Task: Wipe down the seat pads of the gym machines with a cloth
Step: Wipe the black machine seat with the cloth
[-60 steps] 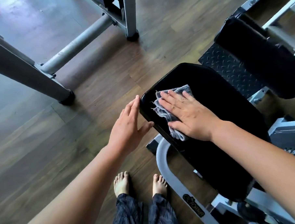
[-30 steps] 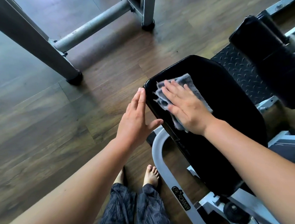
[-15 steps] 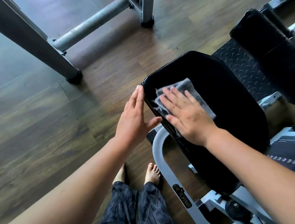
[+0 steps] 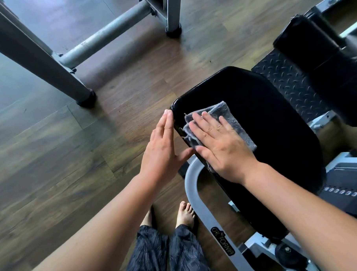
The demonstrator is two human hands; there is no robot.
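Observation:
A black padded seat pad [image 4: 272, 127] fills the right half of the view, tilted away from me. A grey folded cloth [image 4: 225, 115] lies on its near left corner. My right hand [image 4: 220, 143] presses flat on the cloth with straight, spread fingers. My left hand [image 4: 163, 143] is held flat and upright against the pad's left edge, fingertips by the corner and thumb touching the rim. It holds nothing.
A grey curved frame tube [image 4: 208, 220] with a logo runs under the pad. A black roller pad [image 4: 324, 59] and a diamond-plate footrest [image 4: 286, 80] sit beyond. Grey legs of another machine [image 4: 53, 68] stand on the wood floor at left. My bare feet [image 4: 185, 213] stand below.
My right hand has slid the cloth back and forth near the pad's left corner. My left hand stays flat along the pad's edge. The view has shifted slightly.

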